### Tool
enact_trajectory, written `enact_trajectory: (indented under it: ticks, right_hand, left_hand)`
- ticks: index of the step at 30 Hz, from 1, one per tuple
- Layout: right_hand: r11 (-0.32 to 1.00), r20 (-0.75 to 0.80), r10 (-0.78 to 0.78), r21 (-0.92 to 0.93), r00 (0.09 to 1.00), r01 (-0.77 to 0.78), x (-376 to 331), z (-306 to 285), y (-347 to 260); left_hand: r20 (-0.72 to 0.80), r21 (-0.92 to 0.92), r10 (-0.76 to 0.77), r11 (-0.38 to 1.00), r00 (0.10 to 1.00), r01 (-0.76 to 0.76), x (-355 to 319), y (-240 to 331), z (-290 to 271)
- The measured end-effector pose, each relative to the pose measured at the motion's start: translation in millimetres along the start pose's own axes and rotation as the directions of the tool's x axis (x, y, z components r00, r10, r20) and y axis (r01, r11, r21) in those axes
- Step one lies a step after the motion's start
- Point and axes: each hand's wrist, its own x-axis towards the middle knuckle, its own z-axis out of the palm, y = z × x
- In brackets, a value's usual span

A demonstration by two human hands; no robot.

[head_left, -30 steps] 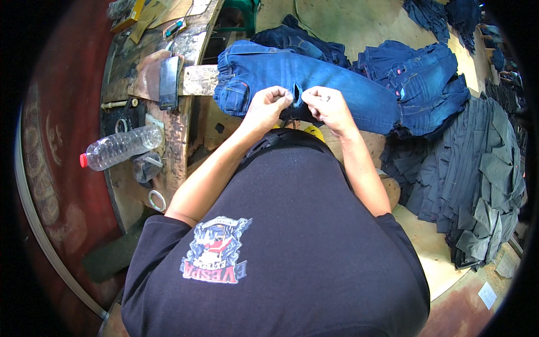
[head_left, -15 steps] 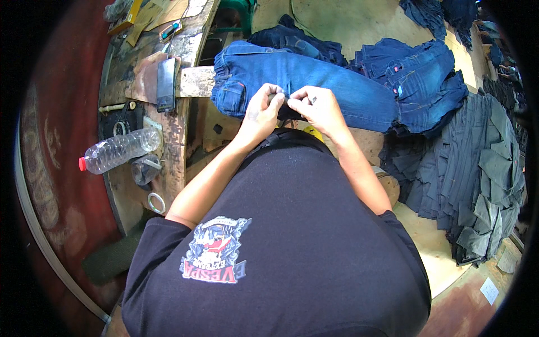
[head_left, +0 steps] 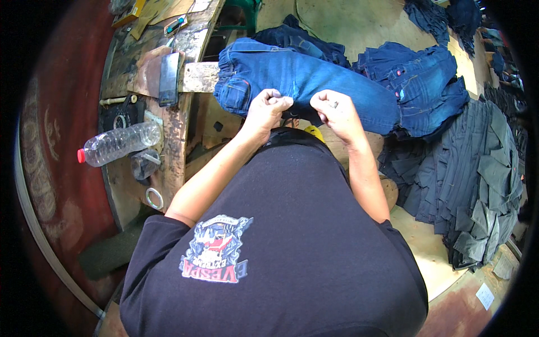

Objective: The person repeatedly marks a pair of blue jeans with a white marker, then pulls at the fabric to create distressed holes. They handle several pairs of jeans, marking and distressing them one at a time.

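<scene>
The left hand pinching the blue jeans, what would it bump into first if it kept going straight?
Probably more of the blue denim jeans that the left hand already grips; its fingers point up-picture into the cloth.

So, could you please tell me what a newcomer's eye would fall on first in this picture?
First, the blue jeans spread across the middle, with the left hand and right hand both pinching the near edge close together. Next, the clear plastic bottle with a red cap lying on its side on the worn wooden bench at the left. On the right, a heap of dark folded fabric pieces fans out beside more jeans.
</scene>
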Motion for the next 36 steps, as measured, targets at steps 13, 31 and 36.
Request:
enact_trajectory:
  ticks: [13, 31, 36]
  right_hand:
    - [0.973, 0.094, 0.123, 0.184, 0.988, -0.139, 4, 14, 17]
    - [0.998, -0.318, 0.047, 0.046, 0.947, -0.034, 4, -30, 11]
    - [0.848, -0.216, 0.4, -0.283, 0.891, -0.449, 31, -73, 36]
  left_hand:
    - [-0.028, -0.237, -0.115, 0.966, 0.993, 0.105, -1, -7, 3]
    - [0.012, 0.08, -0.108, 0.991, 0.994, 0.107, 14, -2, -5]
    - [0.109, 0.458, -0.035, 0.889, 0.993, -0.019, 36, -1, -7]
